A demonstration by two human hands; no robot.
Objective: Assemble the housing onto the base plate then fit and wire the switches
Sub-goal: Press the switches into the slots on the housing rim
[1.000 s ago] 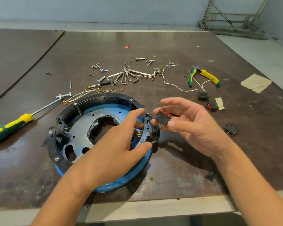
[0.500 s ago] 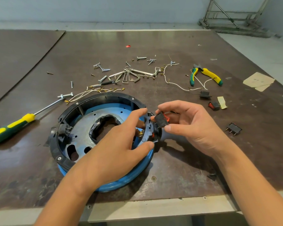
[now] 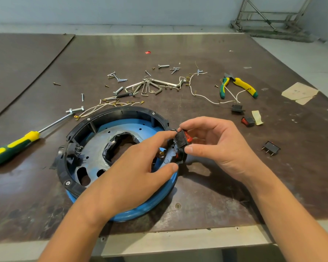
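Observation:
A black ring housing [image 3: 110,112] sits on the round blue base plate [image 3: 146,208] in the middle of the table. My left hand [image 3: 133,174] grips the housing's right rim, thumb outside and index finger inside. Between thumb and fingers my right hand [image 3: 216,144] pinches a black rocker switch with a red face [image 3: 182,139], held against the outside of that rim. Another switch [image 3: 75,152] is fitted in the housing's left side. Loose switches lie at the right [image 3: 271,148], [image 3: 248,121], [image 3: 237,108].
A yellow-green screwdriver [image 3: 13,146] lies at the left. Pliers [image 3: 237,86], white wires [image 3: 203,96], hex keys [image 3: 150,86] and several loose screws are scattered behind the housing. Paper scraps [image 3: 299,92] lie far right. The table's front edge [image 3: 178,241] is close to me.
My right hand has brought the switch leftward, from a short way off to right against the housing rim. My left hand has kept its grip on the rim.

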